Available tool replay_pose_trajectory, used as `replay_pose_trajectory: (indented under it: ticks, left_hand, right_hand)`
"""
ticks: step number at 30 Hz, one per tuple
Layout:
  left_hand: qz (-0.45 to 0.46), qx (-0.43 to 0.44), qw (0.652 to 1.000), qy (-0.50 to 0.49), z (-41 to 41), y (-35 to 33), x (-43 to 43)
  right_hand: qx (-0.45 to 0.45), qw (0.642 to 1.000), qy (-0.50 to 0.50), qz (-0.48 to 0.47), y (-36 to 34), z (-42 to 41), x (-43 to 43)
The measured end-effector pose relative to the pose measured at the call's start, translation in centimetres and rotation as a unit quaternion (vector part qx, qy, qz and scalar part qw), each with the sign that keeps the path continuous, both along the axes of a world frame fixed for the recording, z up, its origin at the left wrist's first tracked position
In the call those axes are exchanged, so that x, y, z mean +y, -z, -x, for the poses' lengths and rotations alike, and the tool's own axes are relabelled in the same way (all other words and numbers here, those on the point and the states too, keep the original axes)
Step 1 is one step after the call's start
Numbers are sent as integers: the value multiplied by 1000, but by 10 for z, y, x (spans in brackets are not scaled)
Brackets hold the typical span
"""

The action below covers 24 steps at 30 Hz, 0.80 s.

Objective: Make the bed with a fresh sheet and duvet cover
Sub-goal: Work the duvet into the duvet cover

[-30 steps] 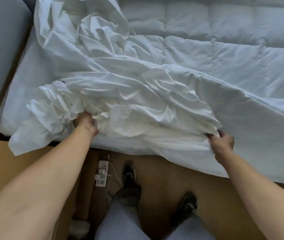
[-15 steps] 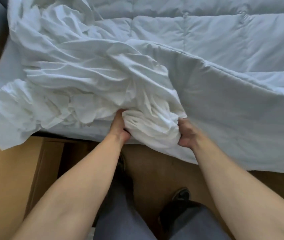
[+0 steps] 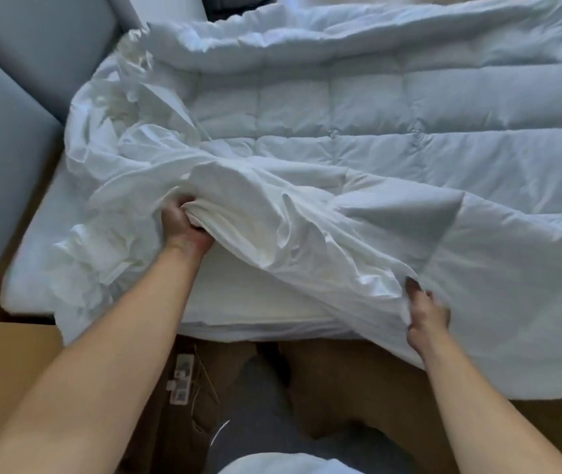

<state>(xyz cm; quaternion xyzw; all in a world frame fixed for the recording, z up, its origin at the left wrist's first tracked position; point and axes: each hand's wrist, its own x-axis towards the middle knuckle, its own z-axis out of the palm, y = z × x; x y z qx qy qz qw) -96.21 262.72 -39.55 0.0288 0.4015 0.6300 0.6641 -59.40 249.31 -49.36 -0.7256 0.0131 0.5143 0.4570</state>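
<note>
A white quilted duvet lies spread across the bed. A thin, crumpled white duvet cover is bunched over its near left part and drapes over the mattress edge. My left hand is closed on a thick fold of the cover, lifting it off the sheeted mattress. My right hand pinches the cover's edge at the bed's near side, where the duvet corner hangs down.
A grey upholstered headboard stands at the left. A wooden nightstand is at the lower left. A white power strip with cables lies on the brown floor beside my legs.
My hands, close together on a bunch of cover half a second ago, have moved apart. The left went up and left with a fold; the right went right along the edge.
</note>
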Motion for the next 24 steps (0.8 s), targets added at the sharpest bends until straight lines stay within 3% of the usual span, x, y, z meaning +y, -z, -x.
replay_pose_trajectory:
  ticks: [2,3,7,11,13,16,18,20,22,24]
  left_hand:
    - [17,-7,1000,5,5,-4,21]
    - [32,-6,999,14,3,-5,33]
    - [78,14,994,70,-12,2,76]
    - [124,103,971,176,-9,21,89]
    - [134,139,957,217,4,33,79]
    - [211,114,946,220,45,62,37]
    - [290,7,948,131,79,81,-2]
    - [346,-68,936,-26,112,108,-33]
    - [313,-102,936,-125,141,122,-45]
    - [233,-112,956,-137,160,124,-39]
  right_hand:
    - [205,976,20,-68,-31,32,34]
    - [259,962,36,-79,-42,51,50]
    - [341,938,65,-14,-57,150,85]
    - [465,883,-57,-35,-55,226,147]
    - [477,872,-107,-39,-49,248,191]
    - [468,877,-81,-69,-37,277,239]
    - [416,903,-81,-74,-27,283,255]
    - [358,924,-114,-70,-23,278,266]
    - [309,939,-131,-77,-24,267,277]
    - [290,945,-123,-94,-33,257,288]
